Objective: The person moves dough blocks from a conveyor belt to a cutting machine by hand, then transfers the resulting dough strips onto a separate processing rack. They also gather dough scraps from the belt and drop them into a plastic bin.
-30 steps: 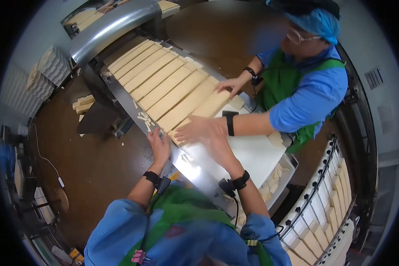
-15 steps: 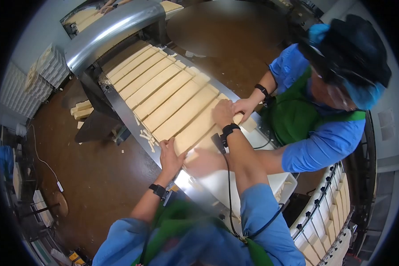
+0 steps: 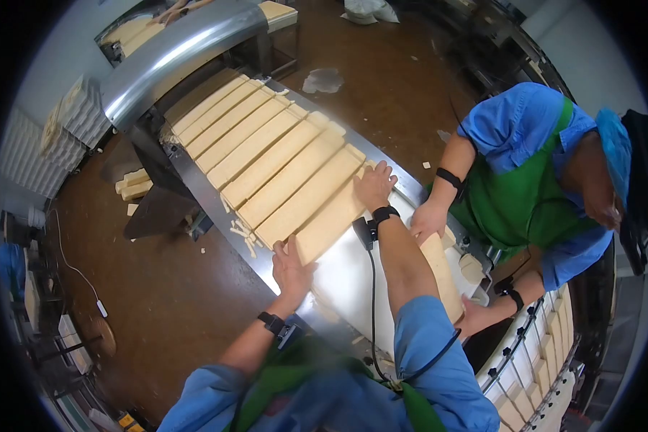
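Long pale slabs (image 3: 273,158) lie side by side on a metal table (image 3: 205,183). My left hand (image 3: 291,273) is at the near left end of the front slab (image 3: 331,227), its fingers apart against the end. At the slab's other end is my right hand (image 3: 374,186), fingers spread and resting on the edge. A white surface (image 3: 353,288) shows in front of this slab. To the right, a co-worker's two hands hold another pale slab (image 3: 441,277) by its ends.
The co-worker in a green apron (image 3: 518,194) leans in from the right. A curved rack (image 3: 515,353) holding several slabs stands at lower right. A rounded metal cover (image 3: 187,54) spans the table's far end. Small scraps (image 3: 246,236) lie along the left edge.
The co-worker has moved right and now holds a slab away from the row. The white surface is more exposed. My right hand has shifted slightly right, with its fingers more spread.
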The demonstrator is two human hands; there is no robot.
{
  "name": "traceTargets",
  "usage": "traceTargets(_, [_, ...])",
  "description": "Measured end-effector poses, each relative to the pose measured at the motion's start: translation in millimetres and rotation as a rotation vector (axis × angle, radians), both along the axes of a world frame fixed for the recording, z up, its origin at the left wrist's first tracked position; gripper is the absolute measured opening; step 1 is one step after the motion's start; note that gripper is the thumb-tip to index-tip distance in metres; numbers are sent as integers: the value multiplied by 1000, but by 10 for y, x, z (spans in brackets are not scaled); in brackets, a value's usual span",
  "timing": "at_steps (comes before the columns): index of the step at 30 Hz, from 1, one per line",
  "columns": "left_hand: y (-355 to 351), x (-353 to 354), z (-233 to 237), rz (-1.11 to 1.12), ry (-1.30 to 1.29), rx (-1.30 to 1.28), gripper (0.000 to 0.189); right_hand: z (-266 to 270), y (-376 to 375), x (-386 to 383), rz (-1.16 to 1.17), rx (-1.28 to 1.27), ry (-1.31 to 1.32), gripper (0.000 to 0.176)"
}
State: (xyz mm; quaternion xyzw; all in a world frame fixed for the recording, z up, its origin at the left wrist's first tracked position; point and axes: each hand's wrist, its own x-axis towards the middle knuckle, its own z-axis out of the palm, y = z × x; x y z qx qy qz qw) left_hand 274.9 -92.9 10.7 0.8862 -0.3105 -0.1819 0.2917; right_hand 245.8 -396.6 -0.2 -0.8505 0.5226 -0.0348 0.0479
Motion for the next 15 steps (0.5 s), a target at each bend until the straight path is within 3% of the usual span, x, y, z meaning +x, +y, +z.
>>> traceTargets(6, [-76, -74, -32, -19, -75, -9, 84, -125, 107, -756, 5, -80, -99, 49])
traceTargets(8, [-57, -135, 53, -196, -60, 15, 86, -271, 236, -1325, -103, -30, -254, 56])
traceTargets(11, [-96, -214, 113, -416, -43, -6, 88, -14, 634, -2062, -244, -6, -190, 66])
traceTargets(13, [-138, -184, 89, -573, 5, -2, 92, 144, 911, -2470, -506, 32, -109, 70])
traceTargets(15, [-203, -166, 43, -739, -36, 13, 84, -406, 1079, -2842, -381, -348, -144, 65])
